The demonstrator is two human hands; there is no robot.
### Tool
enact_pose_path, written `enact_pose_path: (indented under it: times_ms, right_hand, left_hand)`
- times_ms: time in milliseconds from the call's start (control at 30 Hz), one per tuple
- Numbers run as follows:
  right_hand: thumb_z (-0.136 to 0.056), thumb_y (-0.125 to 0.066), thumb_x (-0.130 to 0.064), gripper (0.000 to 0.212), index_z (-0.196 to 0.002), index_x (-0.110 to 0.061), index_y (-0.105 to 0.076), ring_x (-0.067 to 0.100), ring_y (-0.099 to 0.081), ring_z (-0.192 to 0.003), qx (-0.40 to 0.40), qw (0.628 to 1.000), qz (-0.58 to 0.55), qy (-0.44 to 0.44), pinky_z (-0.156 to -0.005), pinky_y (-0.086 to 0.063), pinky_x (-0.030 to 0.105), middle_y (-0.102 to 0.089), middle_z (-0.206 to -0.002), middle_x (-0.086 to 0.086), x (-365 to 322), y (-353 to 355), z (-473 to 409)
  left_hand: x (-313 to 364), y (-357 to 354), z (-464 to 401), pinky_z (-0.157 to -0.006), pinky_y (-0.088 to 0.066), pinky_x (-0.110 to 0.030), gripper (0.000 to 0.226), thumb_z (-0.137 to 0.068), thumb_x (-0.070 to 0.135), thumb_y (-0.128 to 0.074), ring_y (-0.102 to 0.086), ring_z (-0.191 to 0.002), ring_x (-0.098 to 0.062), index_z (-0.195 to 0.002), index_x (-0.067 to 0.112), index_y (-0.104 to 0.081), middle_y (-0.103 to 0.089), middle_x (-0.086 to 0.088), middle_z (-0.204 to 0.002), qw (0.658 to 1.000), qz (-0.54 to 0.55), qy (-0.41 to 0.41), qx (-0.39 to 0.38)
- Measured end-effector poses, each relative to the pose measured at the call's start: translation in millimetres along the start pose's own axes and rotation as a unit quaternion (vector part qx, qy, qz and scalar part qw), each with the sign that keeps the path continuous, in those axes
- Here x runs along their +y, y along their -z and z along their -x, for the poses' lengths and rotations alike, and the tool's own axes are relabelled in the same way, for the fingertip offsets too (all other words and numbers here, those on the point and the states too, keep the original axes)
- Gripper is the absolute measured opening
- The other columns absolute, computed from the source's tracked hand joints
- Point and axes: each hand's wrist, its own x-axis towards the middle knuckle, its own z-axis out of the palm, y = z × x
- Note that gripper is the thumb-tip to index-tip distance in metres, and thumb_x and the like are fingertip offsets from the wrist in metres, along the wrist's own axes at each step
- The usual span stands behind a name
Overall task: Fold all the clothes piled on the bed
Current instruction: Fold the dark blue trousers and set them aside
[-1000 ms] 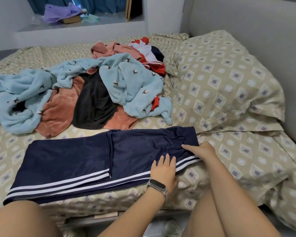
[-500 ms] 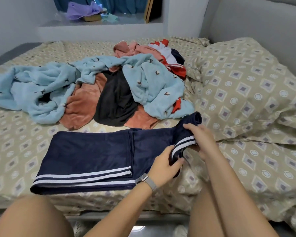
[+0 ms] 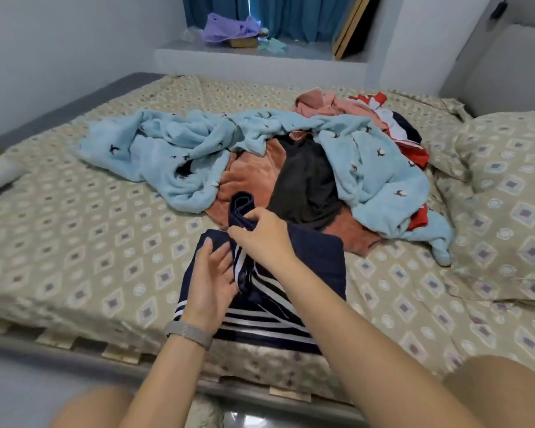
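right hand (image 3: 261,234) pinches navy trousers (image 3: 315,261) end, carried leftward | left hand (image 3: 212,274) spread flat beneath | step: second fold | next: lay end flush, smooth; pile (image 3: 291,168) waits

Navy blue trousers (image 3: 315,257), trimmed with white side stripes. Light blue fleece garment (image 3: 380,168), printed with small dark bird motifs. Rust-orange garment (image 3: 247,177) and black garment (image 3: 306,180), both plain. Salmon-pink garment (image 3: 322,108), plain. Red, white and navy garment (image 3: 393,125), in blocks. Bed sheet (image 3: 90,217) and pillow (image 3: 513,168), beige, patterned with pale diamonds around purple-grey squares, plus white rings. Curtain (image 3: 291,17), teal. Lilac cloth (image 3: 229,27) on the ledge. Wristband (image 3: 188,332), grey.
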Motion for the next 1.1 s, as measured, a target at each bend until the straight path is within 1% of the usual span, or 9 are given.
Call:
enact_pose_path:
  times_ms: [267,367,467,567,733,833,933,1000,1100]
  right_hand:
    - [-0.092,-0.05,-0.054,0.046,-0.124,-0.021,-0.057,0.021,-0.062,-0.102,-0.245,0.956,0.159,0.002,-0.089,-0.05,0.038,-0.066,-0.116,0.0,52.5,-89.6,10.3]
    - [-0.096,-0.05,-0.039,0.031,-0.117,-0.024,-0.066,0.013,-0.064,-0.101,-0.083,0.986,0.12,0.075,-0.091,-0.05,0.037,-0.071,-0.108,-0.005,79.0,-70.7,15.0]
    - [-0.095,-0.049,-0.035,0.045,-0.138,-0.021,-0.052,0.023,-0.037,-0.14,0.019,0.959,0.26,0.109,-0.116,-0.027,0.038,-0.05,-0.144,0.005,113.6,-41.0,11.5]
    - [-0.09,-0.019,-0.06,0.071,-0.151,-0.026,-0.031,0.024,-0.006,-0.151,0.015,0.909,0.415,0.036,-0.12,0.001,0.048,-0.018,-0.161,0.007,144.5,-18.7,16.6]
    - [-0.096,-0.007,-0.058,0.066,-0.155,-0.03,-0.011,0.018,0.01,-0.15,-0.009,0.883,0.465,-0.06,-0.121,0.001,0.049,0.003,-0.164,-0.002,175.0,10.2,31.2]
    - [-0.098,-0.024,-0.054,0.066,-0.156,-0.025,-0.01,0.016,0.006,-0.15,-0.016,0.923,0.379,-0.062,-0.122,-0.01,0.039,0.001,-0.164,-0.003,189.0,22.6,39.3]
    - [-0.095,-0.055,-0.043,0.062,-0.146,-0.012,-0.039,0.025,-0.033,-0.14,0.119,0.977,0.168,-0.063,-0.113,-0.032,0.037,-0.04,-0.149,0.005,188.3,34.4,36.1]
    - [-0.086,-0.069,-0.042,0.048,-0.118,-0.007,-0.06,0.026,-0.058,-0.113,0.19,0.972,0.014,-0.139,-0.091,-0.048,0.035,-0.063,-0.11,0.002,185.8,45.8,28.0]
    - [-0.071,-0.08,-0.051,0.045,-0.101,-0.019,-0.071,0.019,-0.071,-0.091,0.065,0.952,-0.144,-0.264,-0.083,-0.057,0.038,-0.075,-0.096,-0.002,197.3,56.2,12.6]
  left_hand:
    - [16.9,80.9,-36.4,-0.088,-0.048,-0.038,0.044,-0.088,0.033,-0.063,-0.061,-0.114,-0.029,-0.124,0.008,-0.062,-0.065,-0.015,-0.122,0.96,-0.233,-0.014,0.158]
    - [17.0,82.9,-42.0,-0.105,-0.038,-0.037,0.055,-0.088,0.02,-0.064,-0.047,-0.129,-0.025,-0.139,0.011,-0.047,-0.051,-0.008,-0.14,0.801,-0.512,-0.205,0.233]
    - [6.6,75.4,-46.8,-0.114,-0.027,-0.035,0.043,-0.093,0.016,-0.055,-0.039,-0.137,-0.026,-0.135,0.011,-0.053,-0.049,-0.007,-0.143,0.677,-0.639,-0.347,0.113]
    - [-10.0,61.1,-51.9,-0.117,-0.015,-0.03,0.049,-0.096,0.031,-0.033,-0.027,-0.144,-0.018,-0.141,0.017,-0.047,-0.038,0.0,-0.151,0.629,-0.709,-0.318,-0.04]
    - [-34.9,85.1,-65.3,-0.119,-0.005,-0.05,0.059,-0.101,0.044,-0.013,0.008,-0.149,-0.023,-0.154,0.024,0.001,0.01,0.01,-0.161,0.462,-0.879,-0.113,0.027]
    - [-40.0,90.2,-65.1,-0.117,-0.012,-0.051,0.063,-0.101,0.046,-0.017,0.006,-0.149,-0.028,-0.154,0.022,0.007,0.015,0.0,-0.161,0.482,-0.869,-0.093,0.061]
    - [-32.5,95.8,-66.3,-0.107,-0.038,-0.045,0.074,-0.092,0.059,-0.038,-0.038,-0.136,-0.032,-0.148,0.012,-0.028,-0.033,-0.016,-0.152,0.622,-0.759,-0.118,0.152]
    - [-16.2,92.3,-66.5,-0.078,-0.054,-0.038,0.063,-0.081,0.068,-0.053,-0.064,-0.097,-0.025,-0.115,0.015,-0.059,-0.067,-0.007,-0.109,0.721,-0.66,-0.091,0.192]
    - [13.2,86.2,-81.8,-0.061,-0.051,-0.029,0.052,-0.069,0.06,-0.076,-0.069,-0.074,-0.022,-0.085,0.01,-0.071,-0.074,-0.006,-0.079,0.836,-0.517,0.043,0.177]
